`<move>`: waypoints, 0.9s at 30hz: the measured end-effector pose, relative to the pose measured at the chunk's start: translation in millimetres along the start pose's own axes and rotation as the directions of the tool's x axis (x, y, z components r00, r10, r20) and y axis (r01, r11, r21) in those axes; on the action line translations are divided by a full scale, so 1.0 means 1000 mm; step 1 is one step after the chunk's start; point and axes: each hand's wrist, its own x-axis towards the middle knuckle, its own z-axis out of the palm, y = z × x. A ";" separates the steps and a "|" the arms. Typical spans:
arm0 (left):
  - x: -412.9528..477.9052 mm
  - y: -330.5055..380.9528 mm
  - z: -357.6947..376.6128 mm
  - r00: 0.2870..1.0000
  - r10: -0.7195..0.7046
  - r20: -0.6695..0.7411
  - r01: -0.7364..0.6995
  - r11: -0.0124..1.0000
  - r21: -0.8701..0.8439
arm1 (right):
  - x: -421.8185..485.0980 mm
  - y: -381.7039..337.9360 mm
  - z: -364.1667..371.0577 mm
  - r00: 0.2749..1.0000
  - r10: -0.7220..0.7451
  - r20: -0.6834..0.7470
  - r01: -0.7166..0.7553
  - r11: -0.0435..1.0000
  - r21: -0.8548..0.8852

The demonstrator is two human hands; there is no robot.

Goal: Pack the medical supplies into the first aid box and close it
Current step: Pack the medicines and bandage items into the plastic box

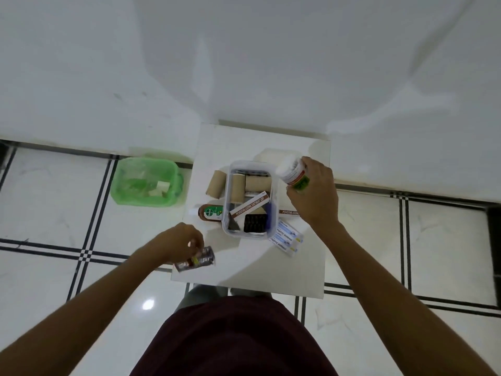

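Observation:
A clear plastic first aid box (pixel 274 191) stands open on a small white table (pixel 306 267). Inside lie two tan bandage rolls, a povidone-iodine ointment carton (pixel 249 208) and a dark tablet strip (pixel 254 223). My right hand (pixel 314 194) grips a white cotton-bud jar (pixel 292 172) just right of the box. My left hand (pixel 182 244) holds silvery blister strips (pixel 195 260) over the table's front left corner. A third bandage roll (pixel 215 183) and a brown Dettol bottle (pixel 209 212) lie left of the box. Antiseptic bandage packs (pixel 287 238) and another ointment carton (pixel 288 212) lie to its right.
A green plastic basket (pixel 127 191) with scraps stands on the tiled floor left of the table. A white wall rises behind. A pale lid-like sheet (pixel 271 154) lies behind the box. My dark red clothing (pixel 233 337) fills the bottom centre.

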 end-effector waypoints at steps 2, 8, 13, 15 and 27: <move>-0.007 0.003 -0.027 1.000 0.024 0.006 -0.024 1.000 0.001 | 0.002 -0.009 0.001 1.000 -0.020 0.011 0.020 0.999 0.027; 0.004 0.053 -0.087 0.963 0.194 -0.187 -0.223 0.964 -0.145 | 0.010 -0.032 0.008 0.992 -0.127 0.024 0.122 0.983 0.140; 0.051 0.097 -0.070 0.954 0.235 -0.186 -0.255 0.962 -0.097 | 0.024 -0.046 0.010 0.956 -0.181 0.231 0.150 0.978 0.146; 0.065 0.101 -0.060 0.958 0.240 -0.157 -0.252 0.966 -0.063 | 0.031 -0.047 0.013 0.926 -0.193 0.323 0.176 0.981 0.082; 0.047 0.080 -0.003 0.774 0.333 -0.538 -0.284 0.943 0.175 | 0.024 -0.031 0.054 0.858 -0.367 0.360 0.425 0.901 -0.093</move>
